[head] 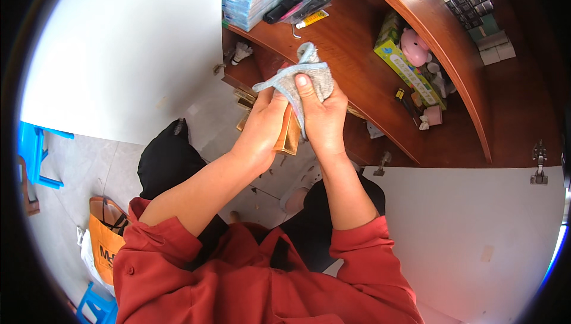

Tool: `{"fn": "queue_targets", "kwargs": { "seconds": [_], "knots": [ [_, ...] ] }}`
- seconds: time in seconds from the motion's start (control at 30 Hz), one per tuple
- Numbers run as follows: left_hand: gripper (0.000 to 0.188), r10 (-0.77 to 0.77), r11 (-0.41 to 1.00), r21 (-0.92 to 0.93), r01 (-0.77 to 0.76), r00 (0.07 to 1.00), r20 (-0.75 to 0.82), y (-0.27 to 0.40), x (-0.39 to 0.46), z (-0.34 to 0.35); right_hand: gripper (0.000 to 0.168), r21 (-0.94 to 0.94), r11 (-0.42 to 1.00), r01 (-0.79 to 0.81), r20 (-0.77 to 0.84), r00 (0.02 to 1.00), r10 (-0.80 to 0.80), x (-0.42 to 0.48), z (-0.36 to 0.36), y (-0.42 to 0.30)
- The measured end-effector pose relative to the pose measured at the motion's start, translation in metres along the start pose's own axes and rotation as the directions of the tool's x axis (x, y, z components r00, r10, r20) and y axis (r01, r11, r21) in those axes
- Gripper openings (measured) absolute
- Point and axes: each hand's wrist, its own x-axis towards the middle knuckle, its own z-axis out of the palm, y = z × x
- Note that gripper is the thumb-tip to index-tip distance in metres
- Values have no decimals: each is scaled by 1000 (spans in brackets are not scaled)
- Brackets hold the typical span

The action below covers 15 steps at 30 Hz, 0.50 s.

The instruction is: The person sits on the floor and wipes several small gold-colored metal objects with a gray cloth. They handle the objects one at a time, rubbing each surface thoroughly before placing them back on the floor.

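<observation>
My left hand (263,123) grips a shiny gold box (289,139), long and narrow, whose lower end shows between my wrists. A grey cleaning cloth (312,76) with pale blue edging is bunched in my right hand (325,110), its thumb pressed on top. The cloth lies against the box's upper part and hides it. Both hands are close together in front of an open wooden cabinet (352,60). Below and left of the cloth, more gold boxes (244,101) are partly hidden behind my left hand.
White cabinet doors (134,56) (464,226) stand open on both sides. On the shelves are blue-white packs (245,2), a yellow tube (312,19), a pink pig figure (415,47), a green box (406,72) and a shuttlecock (242,52). An orange bag (105,234) and blue stools (33,154) are at left.
</observation>
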Motion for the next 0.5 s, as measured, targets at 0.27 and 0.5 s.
{"fn": "queue_targets", "kwargs": {
  "seconds": [0.27, 0.5],
  "knots": [
    [31, -167, 924, -358, 136, 984, -55, 18, 21, -15, 50, 121, 992, 26, 311, 948, -63, -7, -29, -15],
    [26, -94, 855, -500, 139, 989, 115, -1, 22, -31, 23, -84, 939, 333, 279, 913, -298, -21, 5, -10]
  ]
}}
